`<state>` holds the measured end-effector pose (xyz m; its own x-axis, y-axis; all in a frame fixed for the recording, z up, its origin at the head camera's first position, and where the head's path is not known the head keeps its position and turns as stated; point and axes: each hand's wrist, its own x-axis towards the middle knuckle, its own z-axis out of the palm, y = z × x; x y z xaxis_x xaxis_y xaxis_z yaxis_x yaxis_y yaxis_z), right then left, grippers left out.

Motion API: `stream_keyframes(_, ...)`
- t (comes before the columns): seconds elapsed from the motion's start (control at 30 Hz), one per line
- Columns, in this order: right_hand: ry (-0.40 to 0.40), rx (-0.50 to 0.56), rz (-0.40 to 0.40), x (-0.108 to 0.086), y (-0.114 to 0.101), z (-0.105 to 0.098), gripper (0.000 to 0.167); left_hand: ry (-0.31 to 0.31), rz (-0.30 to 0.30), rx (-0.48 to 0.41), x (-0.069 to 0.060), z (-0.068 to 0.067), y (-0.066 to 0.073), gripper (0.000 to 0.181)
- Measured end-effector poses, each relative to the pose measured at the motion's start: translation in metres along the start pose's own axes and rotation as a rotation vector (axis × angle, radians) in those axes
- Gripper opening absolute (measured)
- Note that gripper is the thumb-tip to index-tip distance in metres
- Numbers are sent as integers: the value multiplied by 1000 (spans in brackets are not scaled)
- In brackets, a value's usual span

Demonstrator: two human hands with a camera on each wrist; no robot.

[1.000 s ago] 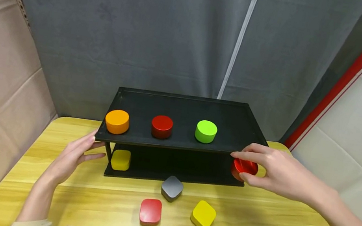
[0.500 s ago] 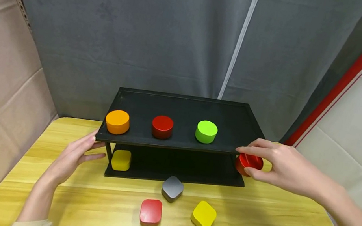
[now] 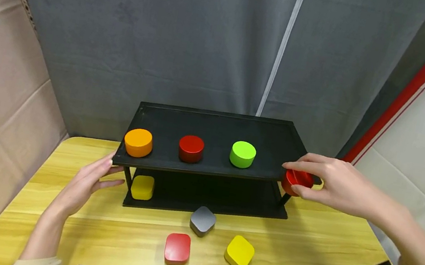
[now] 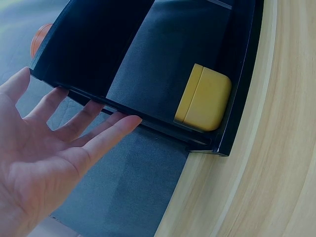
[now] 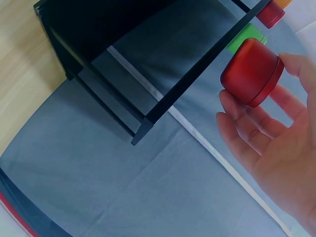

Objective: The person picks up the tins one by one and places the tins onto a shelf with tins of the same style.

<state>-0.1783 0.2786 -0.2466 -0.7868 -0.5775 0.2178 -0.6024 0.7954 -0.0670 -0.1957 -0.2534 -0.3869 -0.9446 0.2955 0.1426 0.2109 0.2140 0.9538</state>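
A black two-tier shelf [image 3: 213,128] stands on the wooden table. At its left end my left hand [image 3: 79,185] touches the side with nearly straight fingers, also seen along the shelf's side bar in the left wrist view. My right hand [image 3: 339,184] pinches a red round block [image 3: 293,180] by the upper tier's front right corner; in the right wrist view the red block [image 5: 252,71] is off the shelf, between thumb and fingers. On the upper tier sit an orange block [image 3: 138,143], a dark red block [image 3: 190,150] and a green block [image 3: 242,155].
The lower tier holds a yellow square block [image 3: 142,187] at its left end. In front of the shelf lie a grey block [image 3: 202,221], a red square block [image 3: 177,249] and another yellow block [image 3: 239,252]. A grey curtain [image 3: 168,41] hangs behind.
My right hand has moved up and slightly right with the red round block, from the lower tier's right end towards the upper tier's level. My left hand has stayed at the shelf's side.
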Motion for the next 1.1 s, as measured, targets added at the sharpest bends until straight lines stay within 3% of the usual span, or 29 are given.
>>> stream_keyframes(0.4, -43, 10, 54, 14, 15, 0, 44, 1, 8, -7, -1, 1, 0, 54)
stream_keyframes(0.83, -59, 6, 39, 31, 28, 1, 41, 8, 0, -18, -2, 1, 0, 54)
stream_keyframes(1.1, -64, 20, 94, 39, 32, 1, 41, 7, 7, -31, -3, 2, 1, 53)
